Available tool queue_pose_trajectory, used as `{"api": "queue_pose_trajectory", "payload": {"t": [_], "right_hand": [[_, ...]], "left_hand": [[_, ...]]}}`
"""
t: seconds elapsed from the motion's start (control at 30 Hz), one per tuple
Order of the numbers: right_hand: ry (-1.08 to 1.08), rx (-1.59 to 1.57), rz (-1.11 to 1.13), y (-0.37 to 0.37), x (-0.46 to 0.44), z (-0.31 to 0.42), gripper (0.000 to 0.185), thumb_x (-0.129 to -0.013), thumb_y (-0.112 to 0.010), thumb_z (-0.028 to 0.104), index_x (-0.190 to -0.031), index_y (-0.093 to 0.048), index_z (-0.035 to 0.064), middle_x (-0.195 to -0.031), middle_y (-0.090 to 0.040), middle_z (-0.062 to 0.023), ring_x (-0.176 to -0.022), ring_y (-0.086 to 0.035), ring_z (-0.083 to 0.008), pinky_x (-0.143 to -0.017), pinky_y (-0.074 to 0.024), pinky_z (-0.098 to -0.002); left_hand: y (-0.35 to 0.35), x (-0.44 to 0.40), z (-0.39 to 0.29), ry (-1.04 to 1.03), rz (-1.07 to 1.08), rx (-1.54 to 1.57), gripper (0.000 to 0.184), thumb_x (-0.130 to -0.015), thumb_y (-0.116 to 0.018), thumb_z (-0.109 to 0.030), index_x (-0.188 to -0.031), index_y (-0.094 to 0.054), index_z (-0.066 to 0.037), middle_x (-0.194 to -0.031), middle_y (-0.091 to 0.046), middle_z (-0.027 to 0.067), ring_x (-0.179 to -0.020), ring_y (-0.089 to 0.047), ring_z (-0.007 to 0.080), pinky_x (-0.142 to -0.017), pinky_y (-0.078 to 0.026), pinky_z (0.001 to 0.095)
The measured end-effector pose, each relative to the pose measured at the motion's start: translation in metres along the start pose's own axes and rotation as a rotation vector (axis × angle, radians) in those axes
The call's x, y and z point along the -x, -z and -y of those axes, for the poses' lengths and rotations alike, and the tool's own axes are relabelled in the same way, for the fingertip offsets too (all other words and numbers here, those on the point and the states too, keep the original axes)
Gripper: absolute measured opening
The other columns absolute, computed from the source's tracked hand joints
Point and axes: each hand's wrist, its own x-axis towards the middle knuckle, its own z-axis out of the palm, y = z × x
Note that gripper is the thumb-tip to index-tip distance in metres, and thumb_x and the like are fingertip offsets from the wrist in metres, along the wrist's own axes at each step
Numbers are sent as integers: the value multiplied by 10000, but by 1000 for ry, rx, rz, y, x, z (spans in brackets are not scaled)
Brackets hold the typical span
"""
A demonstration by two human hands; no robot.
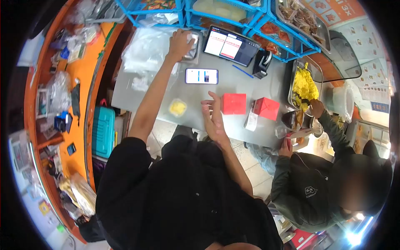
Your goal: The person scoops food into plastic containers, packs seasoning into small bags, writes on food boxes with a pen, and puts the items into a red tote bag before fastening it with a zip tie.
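Note:
My left hand (pixel 181 46) reaches over a small metal tray (pixel 199 53) at the back of the table, its thumb apart from its fingers; the tray holds pale, shiny contents I cannot make out. Clear plastic bags (pixel 143 50) lie left of it. Over the table's front edge, my right hand (pixel 214 118) is open with its fingers apart, holding nothing. Nearest to it is a closed red box (pixel 233 103). A second red box (pixel 266 108) stands further right, with a paper slip (pixel 251 121) against it. A small clear container with yellow contents (pixel 177 107) sits to the left.
A phone (pixel 201 76), a tablet (pixel 231 46), a blue pen (pixel 243 71) and a tape dispenser (pixel 262 63) lie on the metal table (pixel 166 89). Blue racks (pixel 250 26) line the back. A co-worker's hand (pixel 317 108) works at a tray of yellow food (pixel 306 85).

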Motion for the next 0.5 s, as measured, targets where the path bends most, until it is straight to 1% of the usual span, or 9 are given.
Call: {"api": "queue_pose_trajectory", "payload": {"t": [0.07,0.1,0.17,0.23,0.27,0.33,0.4,0.47,0.5], "right_hand": [[12,1,-55,-3,-34,10,501,-1021,-494,258,-1443,-303,67,-1116,-542,-134,-903,-518,-171,-771,-444,-313],[13,2,-79,-4,-48,12,496,-1022,-493,256,-1443,-306,71,-1115,-546,-131,-897,-520,-168,-763,-444,-313],[69,40,-169,-6,-81,10,396,-1029,-476,253,-1365,-416,53,-1037,-593,-103,-881,-548,-155,-775,-450,-307],[65,37,-180,-3,-119,1,350,-1044,-439,237,-1330,-447,35,-991,-615,-95,-894,-580,-159,-822,-461,-307],[88,0,-247,-6,-142,-1,272,-1042,-440,202,-1229,-544,35,-913,-629,-57,-811,-586,-137,-756,-478,-282],[205,71,-274,-5,-200,-9,207,-1020,-487,159,-1147,-603,44,-887,-637,-61,-755,-585,-141,-703,-484,-273],[508,192,-296,-11,-272,-39,147,-973,-542,94,-1064,-646,46,-903,-651,-77,-775,-597,-155,-715,-486,-286],[639,438,-33,-7,-328,-64,127,-915,-573,30,-1006,-663,30,-924,-666,-107,-804,-610,-186,-735,-491,-311],[528,412,135,-6,-343,-65,120,-906,-581,39,-987,-669,31,-922,-670,-111,-818,-616,-201,-743,-492,-317]], "left_hand": [[-28,-32,22,-49,105,-233,295,-829,-714,-307,-1069,-667,-142,-1172,-575,75,-1097,-520,310,-833,-426,534],[-28,-40,27,-75,179,-186,291,-821,-719,-311,-1054,-679,-141,-1172,-574,71,-1088,-522,310,-839,-418,532],[-14,-52,27,-132,327,-98,284,-806,-729,-319,-1023,-701,-138,-1171,-572,62,-1070,-526,309,-852,-401,528],[-7,-46,26,-166,282,19,218,-812,-717,-310,-913,-711,-117,-1058,-609,41,-1039,-546,272,-895,-379,479],[-5,-41,28,-198,257,77,205,-819,-711,-305,-888,-705,-112,-1031,-618,39,-1033,-551,261,-898,-378,469],[7,-29,26,-284,129,192,147,-825,-709,-243,-828,-685,-98,-922,-653,19,-974,-592,219,-930,-370,424],[14,-24,28,-318,121,230,110,-810,-721,-203,-838,-688,-102,-916,-665,13,-948,-609,210,-951,-364,415],[21,-22,28,-341,72,257,83,-778,-739,-135,-830,-687,-97,-866,-672,3,-886,-630,193,-988,-352,401],[21,-21,29,-371,56,269,75,-787,-726,-156,-822,-686,-103,-880,-670,-3,-911,-622,181,-989,-342,407]]}}
